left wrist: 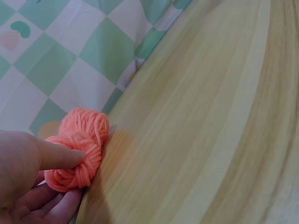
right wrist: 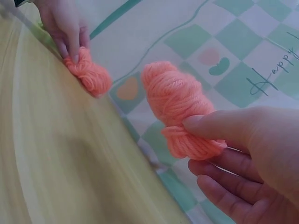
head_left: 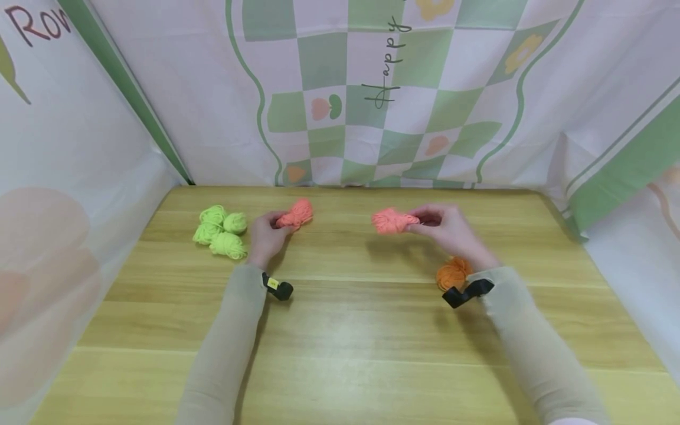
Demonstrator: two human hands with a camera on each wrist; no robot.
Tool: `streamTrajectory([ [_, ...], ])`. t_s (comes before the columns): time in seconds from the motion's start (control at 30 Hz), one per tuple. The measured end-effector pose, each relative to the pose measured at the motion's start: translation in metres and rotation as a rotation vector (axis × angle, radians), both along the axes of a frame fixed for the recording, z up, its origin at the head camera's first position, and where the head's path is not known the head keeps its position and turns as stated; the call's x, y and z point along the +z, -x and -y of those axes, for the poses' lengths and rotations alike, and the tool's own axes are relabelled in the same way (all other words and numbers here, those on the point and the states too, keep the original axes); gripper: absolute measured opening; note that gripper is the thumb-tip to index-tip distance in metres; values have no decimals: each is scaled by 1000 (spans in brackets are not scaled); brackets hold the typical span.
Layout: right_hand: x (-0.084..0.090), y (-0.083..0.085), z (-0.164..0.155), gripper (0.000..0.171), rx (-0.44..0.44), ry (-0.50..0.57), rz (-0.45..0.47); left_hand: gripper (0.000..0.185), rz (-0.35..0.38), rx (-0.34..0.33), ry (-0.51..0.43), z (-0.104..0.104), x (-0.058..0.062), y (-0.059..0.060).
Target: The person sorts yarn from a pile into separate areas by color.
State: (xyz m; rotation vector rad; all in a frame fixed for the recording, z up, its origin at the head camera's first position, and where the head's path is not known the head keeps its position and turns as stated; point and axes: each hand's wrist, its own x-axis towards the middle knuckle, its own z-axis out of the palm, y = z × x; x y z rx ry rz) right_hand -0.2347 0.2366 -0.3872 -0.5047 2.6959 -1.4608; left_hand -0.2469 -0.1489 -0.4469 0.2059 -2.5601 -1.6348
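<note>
free gap between coral skeins (head_left: 393, 221), green yarn (head_left: 210, 224) left, curtain (head_left: 362, 139) behind

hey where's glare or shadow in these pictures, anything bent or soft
Head view: pale glare on the light-brown wooden table, plus a soft shadow below the right hand and its coral yarn bundle; left wrist view: table seams bow, and an orange tint lies beside the second coral yarn bundle; right wrist view: blurry-edged shadow, slightly hazy picture.

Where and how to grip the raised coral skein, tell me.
The raised coral skein is probably best pinched at its narrow waist, from the person's right, as the right hand does: the waist dips between two lobes, the fuller pointing left.
</note>
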Motion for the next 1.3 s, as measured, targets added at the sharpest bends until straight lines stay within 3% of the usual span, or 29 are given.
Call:
streamTrajectory([
  [1.0,-31,4,38,29,87,-32,38,35,-6,-4,-1,0,-1,0],
  [1.3,-37,7,49,28,103,0,45,35,-10,-6,17,0,0,0],
])
